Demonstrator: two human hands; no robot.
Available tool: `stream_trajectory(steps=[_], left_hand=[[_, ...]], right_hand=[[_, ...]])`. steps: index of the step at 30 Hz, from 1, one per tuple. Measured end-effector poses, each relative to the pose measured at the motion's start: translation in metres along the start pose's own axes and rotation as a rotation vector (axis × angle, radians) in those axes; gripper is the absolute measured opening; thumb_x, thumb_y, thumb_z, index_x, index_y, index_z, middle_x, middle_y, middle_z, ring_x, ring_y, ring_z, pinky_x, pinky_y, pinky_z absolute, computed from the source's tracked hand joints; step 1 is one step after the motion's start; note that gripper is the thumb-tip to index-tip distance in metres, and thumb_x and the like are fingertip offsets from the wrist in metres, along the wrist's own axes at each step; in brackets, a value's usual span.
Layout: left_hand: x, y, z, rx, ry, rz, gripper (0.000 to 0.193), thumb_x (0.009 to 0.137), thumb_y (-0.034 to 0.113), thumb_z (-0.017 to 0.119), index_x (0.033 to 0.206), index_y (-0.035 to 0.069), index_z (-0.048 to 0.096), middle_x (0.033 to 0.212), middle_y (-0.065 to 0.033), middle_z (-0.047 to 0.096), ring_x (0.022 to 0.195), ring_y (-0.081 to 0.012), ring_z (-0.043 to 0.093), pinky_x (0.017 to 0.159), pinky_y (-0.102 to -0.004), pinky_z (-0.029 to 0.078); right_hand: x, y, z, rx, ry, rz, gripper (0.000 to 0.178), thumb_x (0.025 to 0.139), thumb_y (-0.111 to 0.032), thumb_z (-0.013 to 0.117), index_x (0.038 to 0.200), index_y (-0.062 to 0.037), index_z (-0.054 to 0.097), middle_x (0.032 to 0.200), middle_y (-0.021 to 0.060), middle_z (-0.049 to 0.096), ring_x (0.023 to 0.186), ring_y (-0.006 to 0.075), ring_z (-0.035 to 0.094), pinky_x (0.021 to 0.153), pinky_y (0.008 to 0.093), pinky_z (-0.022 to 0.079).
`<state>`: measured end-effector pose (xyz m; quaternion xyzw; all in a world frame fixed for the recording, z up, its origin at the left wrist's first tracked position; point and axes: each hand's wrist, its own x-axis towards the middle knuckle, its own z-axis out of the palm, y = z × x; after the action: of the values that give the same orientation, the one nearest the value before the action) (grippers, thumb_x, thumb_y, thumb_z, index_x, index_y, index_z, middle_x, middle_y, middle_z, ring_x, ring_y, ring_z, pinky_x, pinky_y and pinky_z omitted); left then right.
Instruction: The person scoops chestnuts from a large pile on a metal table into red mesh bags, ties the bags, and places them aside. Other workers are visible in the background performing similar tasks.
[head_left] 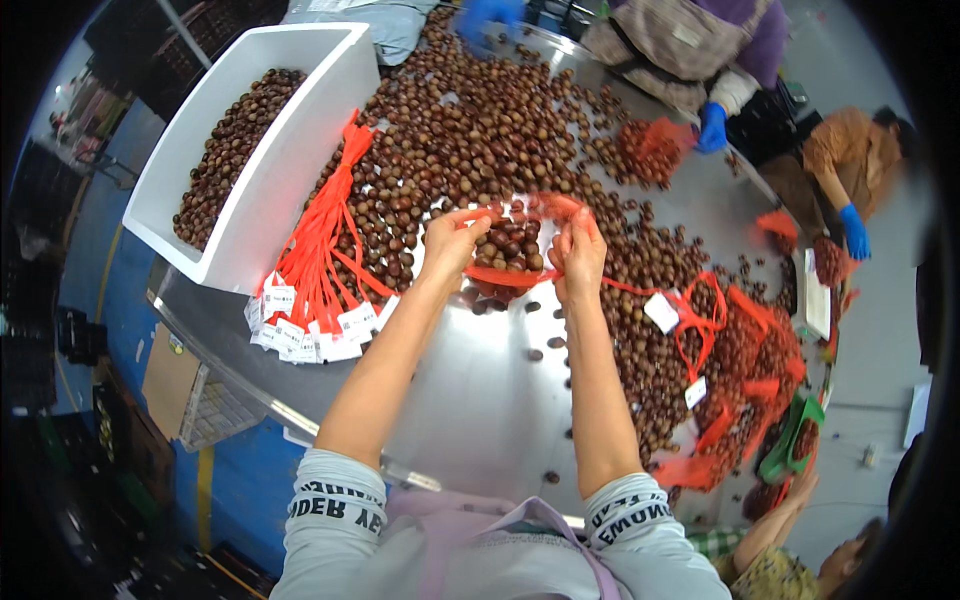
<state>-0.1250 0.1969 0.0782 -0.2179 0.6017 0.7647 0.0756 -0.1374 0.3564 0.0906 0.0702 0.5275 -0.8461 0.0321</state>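
My left hand (451, 246) and my right hand (580, 250) each grip the rim of a red mesh bag (505, 276) and stretch its mouth wide between them. Glossy brown nuts that look like chestnuts (512, 243) fill the bag, which hangs over the metal table (470, 370). Beyond my hands a broad heap of the same nuts (470, 130) spreads across the tabletop. To the left of my left hand lies a bunch of empty red mesh bags (325, 235) with white tags (300, 335).
A white foam box (285, 180) part full of nuts stands at the left. Filled red mesh bags (750, 390) are piled at the right, near a green scoop (793, 440). Co-workers' blue-gloved hands (712, 128) are across the table; another person's bare hand (800, 490) is at lower right.
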Motion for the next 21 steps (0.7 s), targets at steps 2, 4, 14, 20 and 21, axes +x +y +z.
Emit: stream_trajectory(steps=[2, 4, 14, 20, 21], left_hand=[[-0.027, 0.001, 0.003, 0.143, -0.077, 0.034, 0.022, 0.081, 0.018, 0.059, 0.095, 0.002, 0.061, 0.063, 0.0035, 0.049, 0.04, -0.0016, 0.027, 0.034, -0.0188, 0.017], [-0.063, 0.005, 0.01, 0.201, -0.126, -0.011, 0.022, 0.084, 0.02, 0.053, 0.096, 0.004, 0.061, 0.053, 0.0082, 0.038, 0.039, -0.0012, 0.022, 0.034, -0.0188, 0.016], [-0.198, -0.088, 0.001, -0.018, -0.471, -0.686, 0.034, 0.088, 0.023, 0.045, 0.101, -0.006, 0.054, 0.049, 0.0098, 0.023, 0.039, -0.0013, 0.022, 0.033, -0.0168, 0.016], [-0.25, -0.152, -0.008, -0.2, -0.433, -1.165, 0.037, 0.09, 0.028, 0.038, 0.098, -0.006, 0.05, 0.048, 0.0077, 0.023, 0.036, -0.0033, 0.02, 0.029, -0.0172, 0.017], [-0.252, -0.16, -0.006, -0.268, -0.393, -1.188, 0.038, 0.091, 0.028, 0.036, 0.101, -0.006, 0.049, 0.051, 0.0048, 0.031, 0.036, -0.004, 0.024, 0.029, -0.0167, 0.021]], right_hand=[[-0.026, -0.013, -0.008, 0.049, -0.021, 0.002, 0.035, 0.091, -0.032, 0.038, 0.101, -0.0013, 0.053, 0.047, -0.0067, 0.028, 0.039, 0.0022, 0.02, 0.035, 0.019, 0.015], [-0.059, -0.025, -0.023, 0.053, -0.026, 0.024, 0.036, 0.092, -0.031, 0.037, 0.102, -0.0004, 0.052, 0.047, -0.0068, 0.027, 0.039, 0.0022, 0.02, 0.035, 0.0193, 0.015], [-0.286, -0.02, -0.108, 0.377, 0.298, 0.434, 0.035, 0.092, -0.031, 0.033, 0.095, -0.0024, 0.053, 0.041, -0.0048, 0.022, 0.035, 0.0054, 0.018, 0.035, 0.0202, 0.016], [-0.393, 0.004, -0.147, 1.036, 0.622, 0.691, 0.034, 0.093, -0.03, 0.031, 0.094, -0.0027, 0.052, 0.042, -0.0045, 0.023, 0.035, 0.007, 0.018, 0.034, 0.0198, 0.016], [-0.399, 0.012, -0.154, 1.188, 0.682, 0.68, 0.034, 0.093, -0.03, 0.03, 0.094, -0.0027, 0.051, 0.042, -0.0045, 0.023, 0.034, 0.0072, 0.017, 0.034, 0.0198, 0.016]])
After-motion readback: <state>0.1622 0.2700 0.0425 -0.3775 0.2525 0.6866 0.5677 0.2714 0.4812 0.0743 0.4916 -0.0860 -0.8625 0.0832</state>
